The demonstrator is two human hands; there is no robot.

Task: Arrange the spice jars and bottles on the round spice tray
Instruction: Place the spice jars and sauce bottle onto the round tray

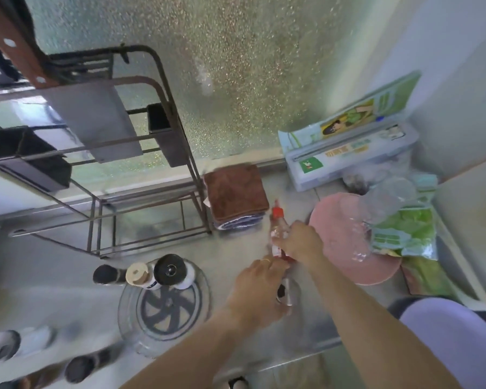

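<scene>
**Both hands busy beside the tray**

The right hand (299, 242) is gripping one clear red-capped bottle (277, 228), while the left hand (260, 287) is closing on a small dark-topped glass jar (283, 293). Left of the hands, the round clear plastic spice tray (163, 307) is carrying two jars at its far edge; a third is standing just beside it on the counter (54, 279).

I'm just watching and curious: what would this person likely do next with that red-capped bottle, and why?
Probably carry the red-capped bottle, gripped by the right hand, left onto the round tray. Three jars already stand at its far edge, with bare tray nearer. The left hand holds a small jar.
</scene>
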